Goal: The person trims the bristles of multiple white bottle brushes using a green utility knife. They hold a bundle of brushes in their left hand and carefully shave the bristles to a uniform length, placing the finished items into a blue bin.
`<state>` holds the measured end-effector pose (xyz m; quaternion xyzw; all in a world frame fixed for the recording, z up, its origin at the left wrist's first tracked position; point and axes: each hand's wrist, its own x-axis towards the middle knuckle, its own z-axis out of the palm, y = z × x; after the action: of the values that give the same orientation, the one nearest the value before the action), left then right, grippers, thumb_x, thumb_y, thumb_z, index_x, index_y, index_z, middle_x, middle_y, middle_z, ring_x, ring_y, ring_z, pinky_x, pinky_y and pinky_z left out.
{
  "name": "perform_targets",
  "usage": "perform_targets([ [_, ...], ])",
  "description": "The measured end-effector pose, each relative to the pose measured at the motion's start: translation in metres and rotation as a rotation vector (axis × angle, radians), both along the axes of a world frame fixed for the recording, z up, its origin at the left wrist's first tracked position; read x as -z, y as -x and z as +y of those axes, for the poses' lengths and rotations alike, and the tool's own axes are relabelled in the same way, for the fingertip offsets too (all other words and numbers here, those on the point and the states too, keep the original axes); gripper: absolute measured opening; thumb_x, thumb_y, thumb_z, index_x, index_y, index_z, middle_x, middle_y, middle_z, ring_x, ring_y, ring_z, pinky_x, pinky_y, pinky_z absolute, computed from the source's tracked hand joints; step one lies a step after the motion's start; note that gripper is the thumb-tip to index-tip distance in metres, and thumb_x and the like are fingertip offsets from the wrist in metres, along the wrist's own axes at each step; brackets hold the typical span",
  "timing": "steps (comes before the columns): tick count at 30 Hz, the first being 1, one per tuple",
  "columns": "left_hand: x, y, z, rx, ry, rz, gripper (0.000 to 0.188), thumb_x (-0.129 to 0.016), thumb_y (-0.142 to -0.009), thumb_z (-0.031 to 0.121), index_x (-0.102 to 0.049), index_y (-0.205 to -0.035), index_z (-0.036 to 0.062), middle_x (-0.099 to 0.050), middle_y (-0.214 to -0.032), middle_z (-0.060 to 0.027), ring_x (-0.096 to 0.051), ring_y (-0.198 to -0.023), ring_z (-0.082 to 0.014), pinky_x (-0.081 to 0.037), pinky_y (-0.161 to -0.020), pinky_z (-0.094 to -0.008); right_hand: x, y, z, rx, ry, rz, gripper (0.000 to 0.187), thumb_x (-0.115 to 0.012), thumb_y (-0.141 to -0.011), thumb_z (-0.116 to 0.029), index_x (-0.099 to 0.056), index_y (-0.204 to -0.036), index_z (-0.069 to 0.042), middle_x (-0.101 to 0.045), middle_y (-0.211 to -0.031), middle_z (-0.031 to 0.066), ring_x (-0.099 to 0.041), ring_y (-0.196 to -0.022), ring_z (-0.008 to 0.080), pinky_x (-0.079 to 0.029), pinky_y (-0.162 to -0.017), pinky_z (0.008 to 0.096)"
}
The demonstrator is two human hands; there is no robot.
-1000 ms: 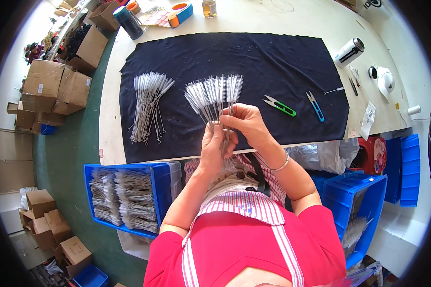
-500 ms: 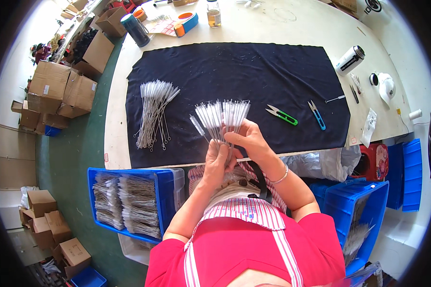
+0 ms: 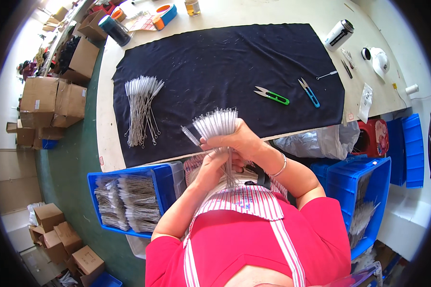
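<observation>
Here, left hand (image 3: 214, 163): curling around the wire stems of the brush bundle (image 3: 216, 123), gripping low, close to the middle of the desk's near edge.
Right hand (image 3: 242, 139): wrapping around the same bundle just below the bristles, laying the thumb across its front and pointing it leftward; sitting just above the left hand and hiding some of its fingers behind the stems.
Brush bundle: fanning out white bristles above the near edge of the black cloth (image 3: 210, 62), trailing wire ends down toward the striped apron (image 3: 242, 201).
Stray brush (image 3: 190, 135): leaning out to the left of the bundle, near the tip of the right thumb.
Brush pile (image 3: 141, 107): lying on the cloth's left part, turning bristles toward the desk's far side and looped ends toward its near edge.
Green snips (image 3: 275, 97): resting on the cloth's right half, pointing blades leftward.
Blue snips (image 3: 310, 93): lying nearer the cloth's right edge, pointing blades toward the far side.
Single brush (image 3: 326, 75): lying just beside the cloth's right edge.
White bottle (image 3: 340, 35): standing beyond the cloth's far right corner, on the bare desk (image 3: 268, 12).
Dark bottle (image 3: 114, 31): standing near the desk's left edge, beyond the cloth's far left corner.
Blue crate (image 3: 166, 189): standing beside the desk's near left corner, holding stacked brushes.
</observation>
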<state>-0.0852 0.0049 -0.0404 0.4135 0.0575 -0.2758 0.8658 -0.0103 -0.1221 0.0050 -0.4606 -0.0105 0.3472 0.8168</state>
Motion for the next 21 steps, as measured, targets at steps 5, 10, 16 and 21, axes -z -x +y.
perform_targets([
  [5,-0.014,0.004,-0.015,-0.160,-0.223,-0.063,0.029,-0.051,-0.093,0.025,-0.043,-0.114,0.0071,-0.050,-0.082,-0.0010,-0.050,-0.067,-0.0103,-0.043,-0.055,-0.0215,-0.018,0.006,-0.006,-0.004,0.190,-0.120,0.019,-0.071,-0.073,-0.006,-0.065,-0.091,-0.001,-0.065,-0.076,0.0051,-0.062,-0.069,0.0116,-0.052,-0.058,0.0263],
  [10,-0.017,-0.004,-0.015,-0.232,-0.210,-0.094,0.011,-0.051,-0.093,0.017,-0.047,-0.088,0.0078,-0.047,-0.061,-0.0004,-0.038,-0.045,-0.0055,-0.027,-0.039,-0.0181,0.020,-0.014,-0.040,0.245,0.182,-0.487,0.037,-0.063,-0.084,-0.020,-0.054,-0.112,0.002,-0.063,-0.097,0.0082,-0.062,-0.081,0.0139,-0.050,-0.068,0.0250],
  [16,-0.032,-0.022,-0.005,-0.320,-0.228,-0.147,0.005,-0.049,-0.093,0.012,-0.048,-0.091,0.0074,-0.045,-0.058,-0.0019,-0.037,-0.041,-0.0078,-0.027,-0.037,-0.0203,0.072,-0.073,-0.124,0.312,1.810,-1.295,0.036,-0.073,-0.067,-0.033,-0.061,-0.094,-0.012,-0.060,-0.088,0.0021,-0.057,-0.086,0.0206,-0.041,-0.071,0.0354],
  [21,-0.047,-0.025,0.005,-0.337,-0.266,-0.146,0.009,-0.053,-0.089,0.009,-0.049,-0.081,0.0080,-0.044,-0.054,0.0027,-0.036,-0.042,-0.0043,-0.025,-0.039,-0.0194,0.081,-0.093,-0.147,-0.039,1.672,-1.145,0.027,-0.070,-0.072,-0.026,-0.057,-0.089,-0.009,-0.059,-0.089,0.0079,-0.059,-0.090,0.0264,-0.045,-0.074,0.0406],
])
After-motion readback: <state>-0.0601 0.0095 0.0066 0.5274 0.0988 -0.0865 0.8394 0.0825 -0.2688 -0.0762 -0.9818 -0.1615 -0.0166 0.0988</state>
